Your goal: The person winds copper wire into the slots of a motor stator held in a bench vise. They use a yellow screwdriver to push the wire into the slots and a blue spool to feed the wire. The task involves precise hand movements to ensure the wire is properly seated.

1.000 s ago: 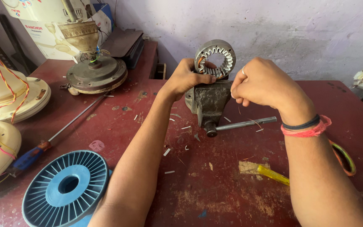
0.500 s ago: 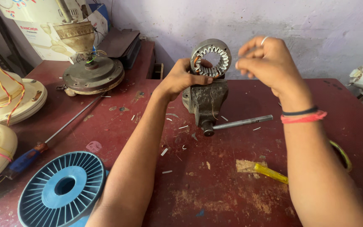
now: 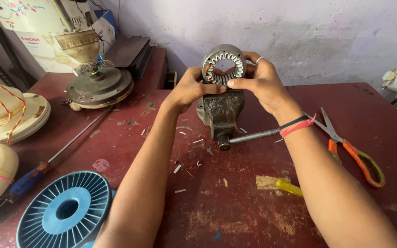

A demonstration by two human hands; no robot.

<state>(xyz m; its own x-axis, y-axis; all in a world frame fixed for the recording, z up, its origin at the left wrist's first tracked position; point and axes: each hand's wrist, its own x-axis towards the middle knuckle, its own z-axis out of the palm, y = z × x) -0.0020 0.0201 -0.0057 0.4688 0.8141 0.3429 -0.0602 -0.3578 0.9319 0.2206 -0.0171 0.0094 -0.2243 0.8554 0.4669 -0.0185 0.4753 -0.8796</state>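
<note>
At the upper middle of the frame I have the ring-shaped stator core sitting on top of the small bench vise, my left hand pinching its left edge and my right hand gripping its right side. I judge it should stay upright and square between the jaws. Fingertips belong off the slotted inner teeth.

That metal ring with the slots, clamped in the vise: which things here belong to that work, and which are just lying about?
In use:
metal ring
vise
left hand
right hand

Lying about:
scissors
screwdriver
blue spool
old fan motor
yellow handle
</note>
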